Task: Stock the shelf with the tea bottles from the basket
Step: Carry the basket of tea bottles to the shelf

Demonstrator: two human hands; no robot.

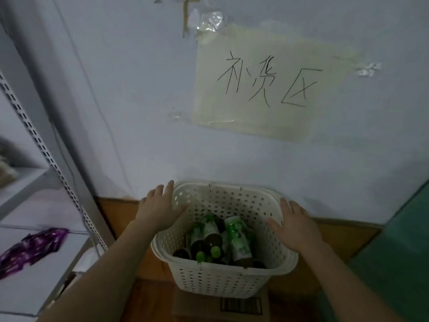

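Pale bluish wall [144, 101] takes up most of the view, scuffed and a bit grubby, with a yellowed sheet of paper [262, 89] taped on it — handwritten characters in black marker, crinkly clear tape at the corners. A brown wooden skirting strip runs along the bottom of the wall. On the left there's a grey metal shelf [30, 177] with a perforated upright, flat matte boards, and a crumpled shiny purple wrapper [32, 247] lying on a lower board.

The basket [222, 277] sits low against the wall on what looks like a cardboard box [241, 305] with a barcode on top. It's cream plastic, rounded corners, walls full of little round holes. The tea bottles [216, 240] are all inside it, lying jumbled — dark liquid, green-and-white labels, green caps.

Left hand [160, 205] rests at the basket's left rim, fingers spread, not gripping anything. Right hand [294, 226] is at the right rim, fingers also splayed flat and holding nothing.
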